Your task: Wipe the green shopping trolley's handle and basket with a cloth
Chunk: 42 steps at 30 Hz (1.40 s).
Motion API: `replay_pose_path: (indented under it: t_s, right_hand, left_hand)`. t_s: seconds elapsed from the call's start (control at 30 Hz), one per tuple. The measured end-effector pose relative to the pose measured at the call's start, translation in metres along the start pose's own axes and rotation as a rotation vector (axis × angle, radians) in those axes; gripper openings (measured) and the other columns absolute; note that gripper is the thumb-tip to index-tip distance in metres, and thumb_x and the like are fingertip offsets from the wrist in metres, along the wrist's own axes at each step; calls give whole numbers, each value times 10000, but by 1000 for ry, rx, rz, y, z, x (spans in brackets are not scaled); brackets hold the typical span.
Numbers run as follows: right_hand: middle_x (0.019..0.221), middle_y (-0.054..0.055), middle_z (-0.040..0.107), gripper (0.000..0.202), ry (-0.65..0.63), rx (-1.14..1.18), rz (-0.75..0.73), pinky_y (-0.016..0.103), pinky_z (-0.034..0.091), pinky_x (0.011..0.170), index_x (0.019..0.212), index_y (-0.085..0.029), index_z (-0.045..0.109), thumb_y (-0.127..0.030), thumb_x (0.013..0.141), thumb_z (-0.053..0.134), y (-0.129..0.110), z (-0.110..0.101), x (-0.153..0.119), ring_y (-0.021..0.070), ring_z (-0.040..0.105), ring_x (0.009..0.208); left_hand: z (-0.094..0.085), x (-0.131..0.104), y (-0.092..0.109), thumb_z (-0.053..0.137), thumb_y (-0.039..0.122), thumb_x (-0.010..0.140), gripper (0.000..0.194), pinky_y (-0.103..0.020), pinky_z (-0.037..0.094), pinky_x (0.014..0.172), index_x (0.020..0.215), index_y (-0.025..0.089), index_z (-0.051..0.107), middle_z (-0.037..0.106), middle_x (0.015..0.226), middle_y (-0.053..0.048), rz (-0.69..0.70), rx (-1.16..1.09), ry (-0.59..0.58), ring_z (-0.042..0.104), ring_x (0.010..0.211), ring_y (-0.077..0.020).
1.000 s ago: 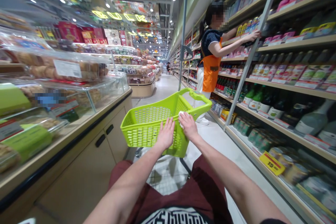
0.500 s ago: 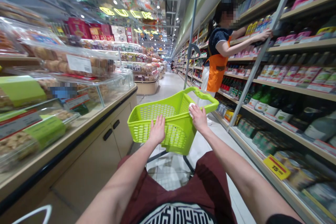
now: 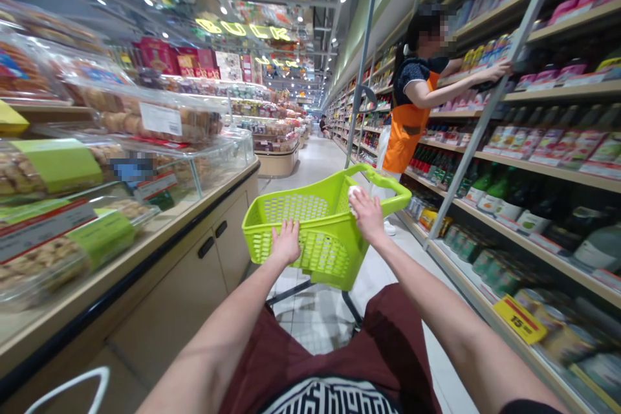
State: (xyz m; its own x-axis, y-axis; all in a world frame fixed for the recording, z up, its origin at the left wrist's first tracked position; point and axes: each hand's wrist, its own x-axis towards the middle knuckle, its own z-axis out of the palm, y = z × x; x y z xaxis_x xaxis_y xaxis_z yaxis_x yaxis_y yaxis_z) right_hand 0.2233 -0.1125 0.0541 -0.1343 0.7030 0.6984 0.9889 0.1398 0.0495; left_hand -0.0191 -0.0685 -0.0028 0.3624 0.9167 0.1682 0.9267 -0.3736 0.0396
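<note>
A lime-green shopping cart basket (image 3: 334, 249) with perforated sides stands in front of my knees on a dark frame. My left hand (image 3: 285, 242) rests on its near rim toward the left, fingers spread, holding nothing. At the basket's right part, near the handle, my right hand (image 3: 367, 213) presses a crumpled white cloth or tissue (image 3: 354, 200) against the rim, its fingers bent over it.
Glass-fronted bulk food cases (image 3: 169, 162) line the left side. Shelves of bottles and cans (image 3: 528, 171) run along the right. A person in an orange apron (image 3: 406, 136) reaches to the shelves beyond the cart. A metal pole (image 3: 361, 65) rises behind the basket.
My left hand has slid a little left along the basket rim. The whole view has shifted slightly, so the cart and shelves appear farther right. My right hand still holds the white cloth.
</note>
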Motion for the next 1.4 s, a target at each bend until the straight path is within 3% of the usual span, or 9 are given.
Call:
replay_pose_path:
  t_s: [0.17,0.37,0.5,0.6,0.87,1.0,1.17,1.27,1.4]
  right_hand:
    - [1323,76,408,481,-72,-91,87,528,162,1009,1216,-221,452,-54,769,392,40,-3,-8,253,305,1245]
    - [1332,75,396,472,-119,-117,126,530,172,997,1225,-215,440,-66,781,379,52,10,-2,259,292,1247]
    - [1338,92,382,436,-135,-123,203,526,187,987,1213,-195,446,-79,801,364,52,13,9,270,282,1248]
    - [1327,116,387,395,-167,-81,234,537,187,977,1180,-182,472,-92,812,361,33,20,15,284,270,1248]
    - [1312,63,413,365,-314,81,41,465,237,986,1148,-241,491,-112,812,426,-66,63,7,209,280,1251]
    - [1344,60,376,424,-325,91,54,490,179,1007,1190,-249,460,-77,806,413,-52,61,1,210,254,1267]
    - [1358,70,355,453,-281,45,259,493,205,996,1202,-249,459,-63,795,386,-24,59,-3,224,287,1252]
    - [1351,72,366,470,-285,109,224,474,235,982,1196,-239,466,-52,772,394,-44,69,-5,230,285,1250]
    - [1356,57,358,480,-329,225,37,431,232,984,1186,-249,471,-52,752,418,-89,82,-9,198,265,1258]
  left_hand:
    - [3,-3,-9,404,155,677,721,-538,117,1037,1359,168,168,145,1454,-68,35,5,26,90,1329,-233]
    - [5,-1,-39,374,141,688,687,-570,146,1023,1353,160,201,186,1443,-55,-49,44,16,139,1322,-227]
    - [1,0,-37,432,229,669,737,-568,145,1025,1358,150,183,153,1450,-71,-84,21,-45,112,1325,-261]
    - [-2,-3,-24,463,315,659,789,-569,131,1025,1363,136,156,117,1454,-88,-86,-6,-71,64,1329,-276]
    - [-1,-12,-5,471,394,662,809,-556,129,1026,1359,135,152,67,1459,-92,23,-50,-77,24,1331,-274]
    - [9,-18,-26,444,357,698,754,-518,138,1041,1355,126,153,106,1455,-100,-34,-57,-11,66,1332,-245]
    - [16,-25,-39,461,340,690,778,-531,142,1034,1358,122,126,124,1452,-102,-72,-53,-27,61,1332,-247]
    - [14,-25,-27,471,378,689,805,-526,137,1035,1361,116,113,102,1454,-109,-49,-89,-50,52,1333,-246]
    - [12,-25,-12,452,367,700,790,-483,125,1053,1362,107,107,95,1456,-105,39,-100,-83,53,1334,-227]
